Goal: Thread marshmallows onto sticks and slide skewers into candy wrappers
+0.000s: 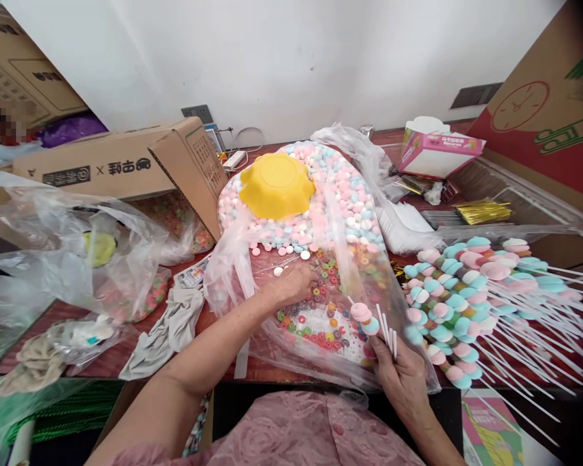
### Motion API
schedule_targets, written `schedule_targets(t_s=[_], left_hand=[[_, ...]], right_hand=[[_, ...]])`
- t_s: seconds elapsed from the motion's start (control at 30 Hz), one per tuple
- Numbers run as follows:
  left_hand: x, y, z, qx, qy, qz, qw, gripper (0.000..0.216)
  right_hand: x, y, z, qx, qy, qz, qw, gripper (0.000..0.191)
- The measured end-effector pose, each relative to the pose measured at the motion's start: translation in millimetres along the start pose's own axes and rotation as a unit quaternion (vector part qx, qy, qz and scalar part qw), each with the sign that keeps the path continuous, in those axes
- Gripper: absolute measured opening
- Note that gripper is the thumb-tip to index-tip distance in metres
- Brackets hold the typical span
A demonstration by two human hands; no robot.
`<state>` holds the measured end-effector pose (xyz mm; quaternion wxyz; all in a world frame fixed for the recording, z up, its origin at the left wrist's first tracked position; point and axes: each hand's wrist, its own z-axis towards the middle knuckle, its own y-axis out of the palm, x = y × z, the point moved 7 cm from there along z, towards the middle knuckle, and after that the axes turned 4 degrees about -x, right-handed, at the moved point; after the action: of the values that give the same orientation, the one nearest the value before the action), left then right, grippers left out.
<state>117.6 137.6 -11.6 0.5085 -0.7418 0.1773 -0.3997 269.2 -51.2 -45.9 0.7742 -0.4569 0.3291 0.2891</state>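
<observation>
Right hand (pixel 402 370) grips thin white sticks (pixel 394 344), one bearing pink-and-blue marshmallows (pixel 361 313). Left hand (pixel 294 285) reaches among colourful ring-shaped gummies (pixel 317 339); grasp indeterminable. Apparent step: threading; calls for steady centring.

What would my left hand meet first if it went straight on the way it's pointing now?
Probably the colorful ring candies just beyond the fingers of your left hand, though its height over them is hard to judge from this single view.
</observation>
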Motion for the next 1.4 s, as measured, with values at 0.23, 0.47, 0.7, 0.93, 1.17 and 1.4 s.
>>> schedule_targets(t_s=[0.23, 0.47, 0.7, 0.93, 1.17, 1.4], left_hand=[[13.7, 1.3, -24.1, 0.052, 0.037, -0.02, 0.998, 0.016], [8.2, -0.4, -70.2, 0.203, -0.026, -0.633, 0.747, 0.035], [13.4, -1.3, -109.9, 0.335, -0.023, -0.656, 0.676, 0.03], [37.9, -23.3, -129.0, 0.433, 0.104, -0.248, 0.86, 0.011], [30.0, -7.7, -121.6, 0.405, 0.06, -0.422, 0.809, 0.035], [25.8, 4.9, -106.7, 0.248, -0.029, -0.611, 0.752, 0.029]], right_hand=[[4.0, -4.5, -7.6, 0.045, -0.032, 0.019, 0.998, 0.018], [-33.5, -2.3, -9.9, 0.005, -0.123, -0.026, 0.992, 0.024], [-66.1, 19.0, 4.1, -0.074, -0.141, -0.035, 0.987, 0.027], [-67.2, 24.0, 2.7, -0.093, -0.142, -0.111, 0.979, 0.023], [-70.7, 25.4, 4.0, -0.087, -0.077, -0.005, 0.993, 0.019], [-63.3, 32.3, 9.9, -0.064, -0.052, 0.036, 0.996, 0.021]])
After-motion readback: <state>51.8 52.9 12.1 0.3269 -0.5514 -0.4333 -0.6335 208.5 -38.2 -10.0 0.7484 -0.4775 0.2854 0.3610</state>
